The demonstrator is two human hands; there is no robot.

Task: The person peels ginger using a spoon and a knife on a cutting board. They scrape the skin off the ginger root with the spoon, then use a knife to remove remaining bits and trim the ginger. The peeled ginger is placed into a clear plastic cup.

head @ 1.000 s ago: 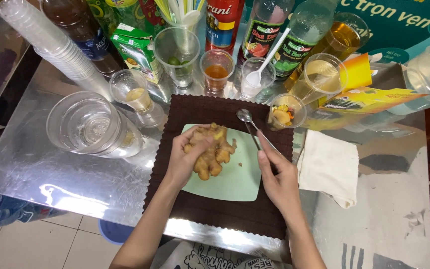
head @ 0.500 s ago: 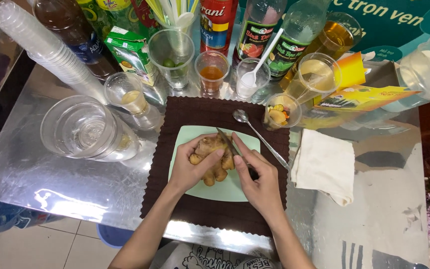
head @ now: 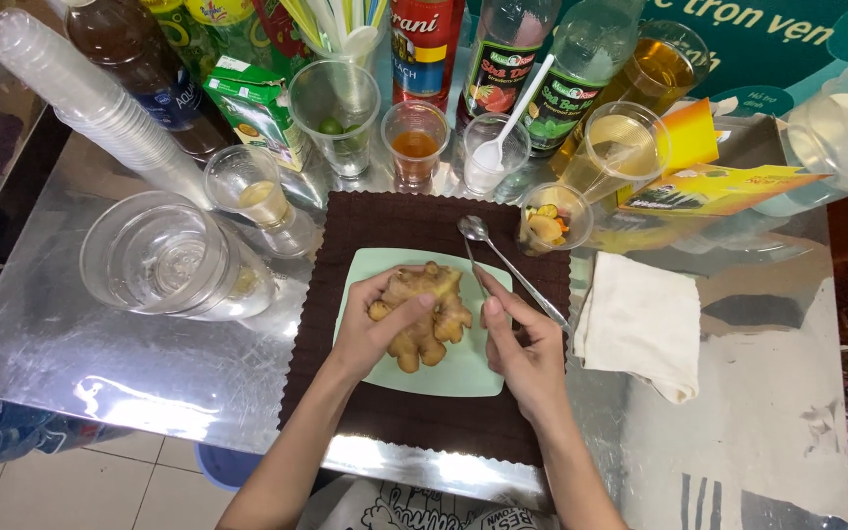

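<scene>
Ginger [head: 429,319] on pale green board [head: 463,371] over brown mat [head: 345,255] | left hand [head: 373,329] fingers curled over ginger | right hand [head: 522,345] pinching knife [head: 476,277] | spoon [head: 507,265] alongside | shiny metal table [head: 100,363], tiled floor below, cups and bottles behind

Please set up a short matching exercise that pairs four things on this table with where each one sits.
Things:
1. ginger root
2. long spoon
3. white cloth
4. stack of plastic cups

Places:
a. lying on its side at the far left of the table
b. on the bare metal, right of the brown mat
c. on the pale green plate, under the left hand
d. slanting across the plate's right edge, by the right hand

Pairs: 1-c, 2-d, 3-b, 4-a
</scene>
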